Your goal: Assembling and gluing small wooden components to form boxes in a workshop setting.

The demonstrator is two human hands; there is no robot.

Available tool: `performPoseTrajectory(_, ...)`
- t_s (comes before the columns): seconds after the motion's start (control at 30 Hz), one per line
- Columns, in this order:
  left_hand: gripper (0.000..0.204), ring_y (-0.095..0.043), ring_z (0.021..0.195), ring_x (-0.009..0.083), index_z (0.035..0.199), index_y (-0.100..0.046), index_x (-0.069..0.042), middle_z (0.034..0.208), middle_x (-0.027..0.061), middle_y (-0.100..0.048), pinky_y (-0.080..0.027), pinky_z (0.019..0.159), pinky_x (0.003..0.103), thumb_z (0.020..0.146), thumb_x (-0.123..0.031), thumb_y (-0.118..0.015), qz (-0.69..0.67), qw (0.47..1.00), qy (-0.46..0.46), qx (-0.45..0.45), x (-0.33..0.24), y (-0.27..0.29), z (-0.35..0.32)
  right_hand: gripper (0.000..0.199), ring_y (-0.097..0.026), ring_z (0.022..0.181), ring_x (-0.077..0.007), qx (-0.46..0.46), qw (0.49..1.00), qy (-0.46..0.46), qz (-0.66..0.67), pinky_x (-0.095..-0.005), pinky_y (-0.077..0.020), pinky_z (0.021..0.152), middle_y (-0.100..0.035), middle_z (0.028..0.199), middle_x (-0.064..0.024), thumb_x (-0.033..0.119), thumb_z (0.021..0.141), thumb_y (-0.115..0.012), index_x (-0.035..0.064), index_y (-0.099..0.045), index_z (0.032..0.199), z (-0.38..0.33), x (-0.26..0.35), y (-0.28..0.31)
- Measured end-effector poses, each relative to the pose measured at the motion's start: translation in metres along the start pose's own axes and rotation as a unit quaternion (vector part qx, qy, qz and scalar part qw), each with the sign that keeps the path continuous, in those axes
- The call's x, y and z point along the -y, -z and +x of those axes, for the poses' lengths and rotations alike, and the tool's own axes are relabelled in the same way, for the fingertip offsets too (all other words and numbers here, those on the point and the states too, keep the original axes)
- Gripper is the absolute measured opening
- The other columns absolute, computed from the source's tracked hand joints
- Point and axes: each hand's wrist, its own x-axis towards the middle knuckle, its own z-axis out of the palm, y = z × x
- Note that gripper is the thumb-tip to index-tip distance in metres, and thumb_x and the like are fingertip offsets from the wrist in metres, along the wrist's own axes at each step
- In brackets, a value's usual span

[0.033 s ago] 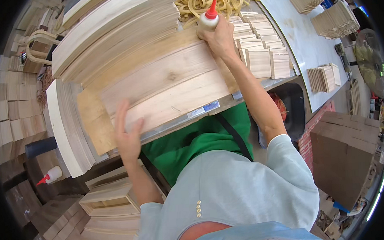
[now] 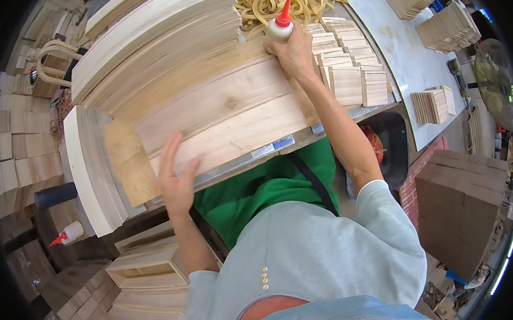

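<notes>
Your workbench [image 2: 310, 135] spreads across the middle, its front edge just ahead of your green apron. Off to your right, below the pale table [image 2: 378, 57], stands a large brown carton [image 2: 459, 208]; its contents can't be seen. Along the far side of the bench lies a tall stack of long thin boards [image 2: 160, 44]. Near your left forearm sits an open-sided wooden box [image 2: 146, 256], its bare wooden inside showing. By your right elbow is a black plastic bin [image 2: 396, 154] with a red item [image 2: 375, 142] in it, partly hidden behind your arm.

In front of you, two planks [image 2: 214, 104] lie side by side, a dark seam between them, on a tan sheet [image 2: 125, 160]. Small wooden panels [image 2: 345, 84] lie in overlapping rows just right of them.

Your left hand [image 2: 177, 183] is loose, fingers spread over the near plank's left end; blur hides whether it touches. Your right hand [image 2: 292, 52] is wrapped around a white squeeze bottle [image 2: 278, 31] above the planks' far right corner, red nozzle upward; you can't see how full it is. A second squeeze bottle [image 2: 72, 232] lies on its side at far left, red nozzle pointing outward.
</notes>
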Motion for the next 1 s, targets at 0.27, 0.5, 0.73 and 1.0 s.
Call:
performPoseTrajectory(0.27, 0.061, -0.047, 0.128, 0.0241, 0.136, -0.047, -0.001, 0.138, 0.0129, -0.051, -0.036, 0.108, 0.037, 0.08, -0.002, -0.07, -0.072, 0.996, -0.016, 0.053, -0.052, -0.05, 0.037, 0.052, -0.057, 0.102, -0.0322, 0.013, 0.988, 0.156, 0.012, -0.0405, -0.0452, 0.089, -0.062, 0.107, -0.0175, 0.013, 0.069, -0.075, -0.0009, -0.057, 0.116, -0.022, 0.032, 0.039)
performPoseTrajectory(0.5, 0.054, -0.059, 0.104, 0.0161, 0.123, -0.053, 0.002, 0.112, 0.009, -0.062, -0.05, 0.088, 0.032, 0.076, -0.008, -0.077, -0.34, 0.937, 0.046, 0.065, -0.046, -0.085, 0.048, 0.064, -0.057, 0.099, -0.0324, 0.293, 0.891, 0.348, -0.014, -0.0409, -0.0451, 0.089, -0.061, 0.11, -0.0166, 0.008, 0.067, -0.075, 0.0023, -0.051, 0.126, -0.09, 0.079, 0.053)
performPoseTrajectory(0.73, 0.037, -0.06, 0.09, 0.0121, 0.11, -0.059, 0.0, 0.099, 0.0059, -0.064, -0.049, 0.076, 0.027, 0.08, -0.015, -0.074, -0.505, 0.856, 0.099, -0.041, -0.026, -0.078, 0.042, 0.084, -0.047, 0.125, -0.0245, 0.342, 0.851, -0.024, 0.397, -0.0393, -0.037, 0.106, -0.051, 0.131, -0.0127, 0.018, 0.076, -0.079, 0.0016, -0.032, 0.145, -0.112, 0.048, 0.027)
performPoseTrajectory(1.0, 0.039, -0.058, 0.092, 0.011, 0.109, -0.058, 0.0, 0.1, 0.0059, -0.063, -0.047, 0.081, 0.026, 0.081, -0.02, -0.077, -0.58, 0.804, 0.121, -0.048, -0.033, -0.087, 0.042, 0.055, -0.046, 0.125, -0.0256, 0.202, 0.657, -0.204, 0.697, -0.0426, -0.0336, 0.11, -0.051, 0.135, -0.01, 0.033, 0.091, -0.064, 0.0074, -0.045, 0.136, -0.151, 0.058, -0.025)
